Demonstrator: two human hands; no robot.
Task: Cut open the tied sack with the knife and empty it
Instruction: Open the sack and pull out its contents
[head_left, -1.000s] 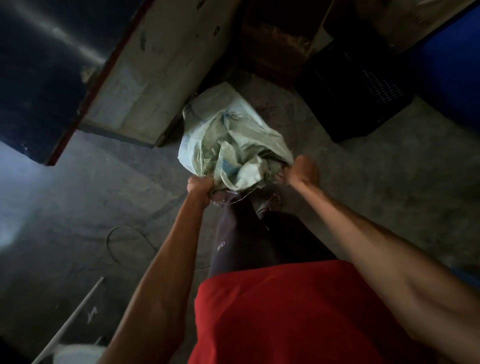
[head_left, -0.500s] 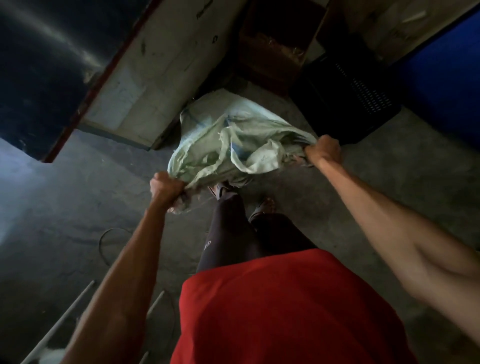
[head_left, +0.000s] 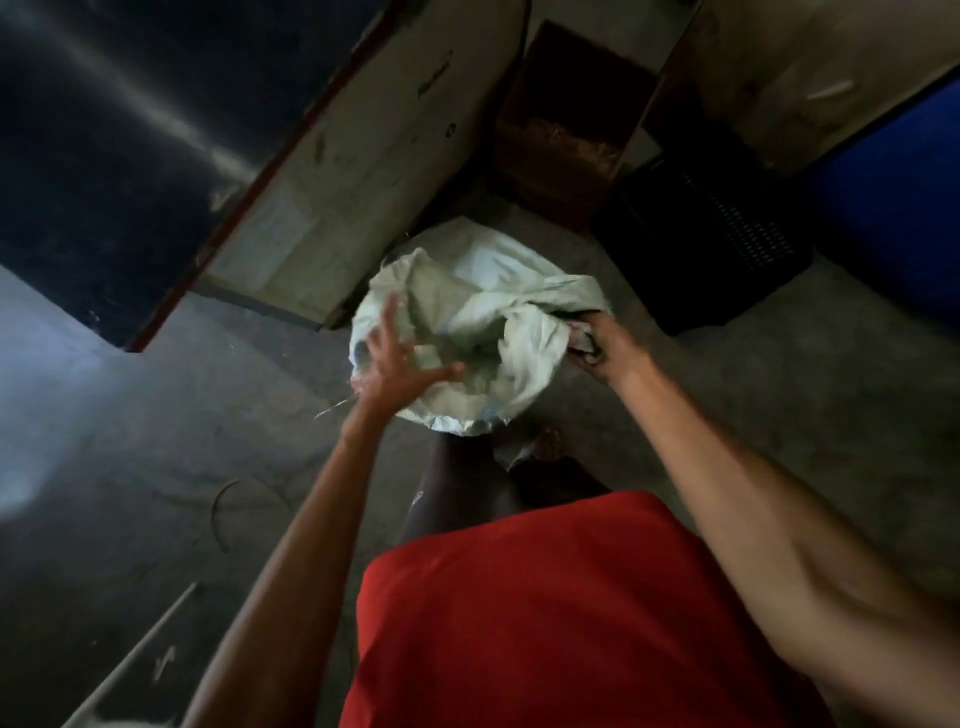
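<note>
A pale woven sack hangs crumpled in the air in front of me, above the concrete floor. My right hand grips its right edge, fingers closed on a bunched fold. My left hand is at the sack's left side with fingers spread apart, touching or just off the cloth, and motion blur hides which. I see no knife. The sack's contents are hidden.
A dark perforated crate stands on the floor at the right, with a blue barrel behind it. A brown wooden box sits at the back. A pale wall panel runs along the left. A white pipe lies at lower left.
My left hand has let go of the sack's left edge and spread its fingers. The sack has bunched and lifted. My right hand has kept its grip.
</note>
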